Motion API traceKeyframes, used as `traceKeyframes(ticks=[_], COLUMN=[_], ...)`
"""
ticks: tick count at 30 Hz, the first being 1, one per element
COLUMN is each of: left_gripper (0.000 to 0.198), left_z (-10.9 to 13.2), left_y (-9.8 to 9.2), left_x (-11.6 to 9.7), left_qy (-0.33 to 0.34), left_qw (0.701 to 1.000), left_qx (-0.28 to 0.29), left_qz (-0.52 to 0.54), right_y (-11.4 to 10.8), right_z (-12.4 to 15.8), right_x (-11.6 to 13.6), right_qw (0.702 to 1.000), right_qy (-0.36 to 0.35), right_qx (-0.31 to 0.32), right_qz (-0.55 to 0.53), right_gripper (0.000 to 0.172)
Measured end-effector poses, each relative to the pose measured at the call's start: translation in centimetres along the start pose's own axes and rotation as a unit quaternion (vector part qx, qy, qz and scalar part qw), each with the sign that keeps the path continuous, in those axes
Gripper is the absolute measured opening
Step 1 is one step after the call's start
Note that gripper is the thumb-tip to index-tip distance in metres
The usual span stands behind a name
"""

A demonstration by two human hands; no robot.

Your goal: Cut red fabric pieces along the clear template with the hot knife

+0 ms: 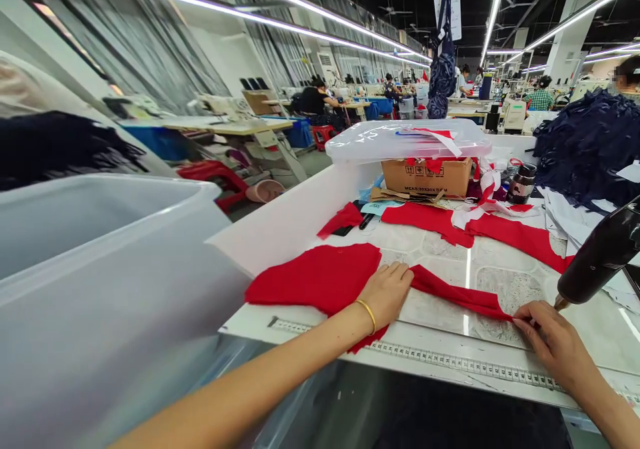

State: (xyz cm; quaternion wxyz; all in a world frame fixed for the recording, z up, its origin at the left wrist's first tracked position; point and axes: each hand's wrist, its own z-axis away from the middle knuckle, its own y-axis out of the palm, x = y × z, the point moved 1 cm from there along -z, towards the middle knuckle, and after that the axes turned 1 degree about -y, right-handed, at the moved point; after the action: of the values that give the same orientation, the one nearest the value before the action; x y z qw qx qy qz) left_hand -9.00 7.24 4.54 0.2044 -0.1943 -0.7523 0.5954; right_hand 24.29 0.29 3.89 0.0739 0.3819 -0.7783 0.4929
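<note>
A red fabric piece [320, 279] lies on the white worktable [280, 226], tapering into a narrow strip [460, 296] that runs right. My left hand [385, 292] rests palm-down on the fabric, knuckles bent, a gold bangle on its wrist. My right hand [553, 342] pinches the strip's right end against the table, just below a dark tool [603, 256] that slants in from the right. A measuring tape [465, 364] is fixed along the table's front edge.
A large translucent bin [100, 282] fills the left foreground. More red pieces [500, 232], a cardboard box [425, 176] under a clear lid [407, 139], a dark jar [520, 182] and a heap of navy fabric [585, 146] lie beyond. Other workers sit at sewing stations far behind.
</note>
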Motion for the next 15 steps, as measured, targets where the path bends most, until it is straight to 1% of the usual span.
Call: traceKeyframes(ticks=[4, 7, 9, 11, 12, 13, 15], left_gripper=[0.015, 0.017, 0.018, 0.017, 0.017, 0.018, 0.023], left_z=[0.0, -0.1, -0.1, 0.2, 0.4, 0.6, 0.8], left_y=[-1.4, -3.0, -4.7, -7.1, -8.5, -9.8, -12.1], left_x=[-0.8, -1.3, -1.5, -1.4, -1.3, -1.2, -0.9], left_qy=[-0.003, -0.006, -0.012, -0.009, 0.004, 0.022, 0.047], left_qw=[1.0, 0.999, 0.997, 0.983, 0.968, 0.945, 0.884], left_qx=[0.024, 0.027, 0.021, 0.037, 0.068, 0.123, 0.236], left_qz=[0.018, 0.03, 0.078, 0.178, 0.241, 0.303, 0.4], right_y=[-0.9, -2.0, -3.0, -4.0, -4.5, -4.9, -5.8], right_z=[1.6, 2.5, 3.0, 3.5, 3.8, 4.1, 4.4], right_x=[0.9, 1.8, 2.6, 3.6, 4.0, 4.4, 4.7], right_qw=[0.999, 0.995, 0.993, 0.986, 0.98, 0.972, 0.955], right_qy=[0.024, 0.056, 0.078, 0.102, 0.118, 0.136, 0.171], right_qx=[-0.044, -0.077, -0.092, -0.126, -0.15, -0.172, -0.199], right_qz=[-0.02, -0.024, -0.02, -0.036, -0.057, -0.084, -0.135], right_gripper=[0.026, 0.023, 0.021, 0.021, 0.021, 0.021, 0.023])
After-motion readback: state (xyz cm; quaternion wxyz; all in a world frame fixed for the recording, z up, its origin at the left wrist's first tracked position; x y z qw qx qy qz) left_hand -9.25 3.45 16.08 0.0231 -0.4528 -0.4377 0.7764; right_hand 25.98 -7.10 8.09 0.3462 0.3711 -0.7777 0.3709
